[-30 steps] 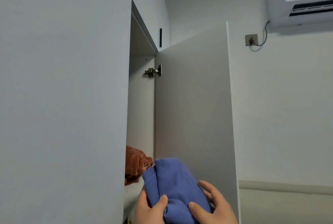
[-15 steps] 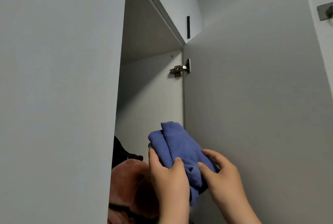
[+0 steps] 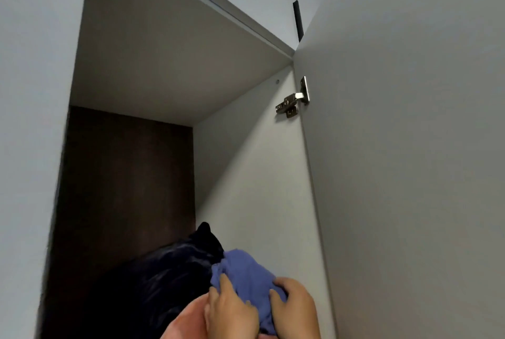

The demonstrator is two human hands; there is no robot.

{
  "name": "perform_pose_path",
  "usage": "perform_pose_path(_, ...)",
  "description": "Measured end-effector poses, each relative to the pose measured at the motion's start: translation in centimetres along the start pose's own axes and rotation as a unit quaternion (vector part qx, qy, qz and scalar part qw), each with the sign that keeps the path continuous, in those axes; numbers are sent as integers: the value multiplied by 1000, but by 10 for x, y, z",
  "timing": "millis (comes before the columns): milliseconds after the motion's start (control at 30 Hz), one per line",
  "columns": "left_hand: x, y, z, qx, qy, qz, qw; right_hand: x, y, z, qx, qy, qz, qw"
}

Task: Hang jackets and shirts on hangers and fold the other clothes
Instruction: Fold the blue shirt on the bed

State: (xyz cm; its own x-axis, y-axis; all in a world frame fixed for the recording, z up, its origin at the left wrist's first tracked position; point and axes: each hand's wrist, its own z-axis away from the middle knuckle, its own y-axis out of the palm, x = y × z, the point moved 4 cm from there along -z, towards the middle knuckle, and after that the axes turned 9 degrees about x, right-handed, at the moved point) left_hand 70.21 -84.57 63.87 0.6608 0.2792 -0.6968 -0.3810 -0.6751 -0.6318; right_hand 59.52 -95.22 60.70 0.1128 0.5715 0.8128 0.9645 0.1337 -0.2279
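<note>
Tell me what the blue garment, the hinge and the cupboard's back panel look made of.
Blue garment: soft matte knit, probably cotton; it bunches in folds. Hinge: shiny silver metal with screws. Back panel: dark brown board, possibly wood-look laminate; grain too blurred to confirm.

You will find no writing, label, brand, number or sign to read here: not on the folded blue cloth garment (image 3: 247, 278), nor on the pale grey wardrobe door (image 3: 410, 174), nor on the small silver metal hinge (image 3: 293, 101).
</note>
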Motion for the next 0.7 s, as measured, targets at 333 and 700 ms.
perform_pose_path(333, -14, 20, -11, 155, 83, -322, 930, -22, 4, 28, -96, -100, 62, 988)
perform_pose_path(700, -21, 7, 20, 62, 73, -178, 979, -10, -26, 47, 54, -41, 131, 989)
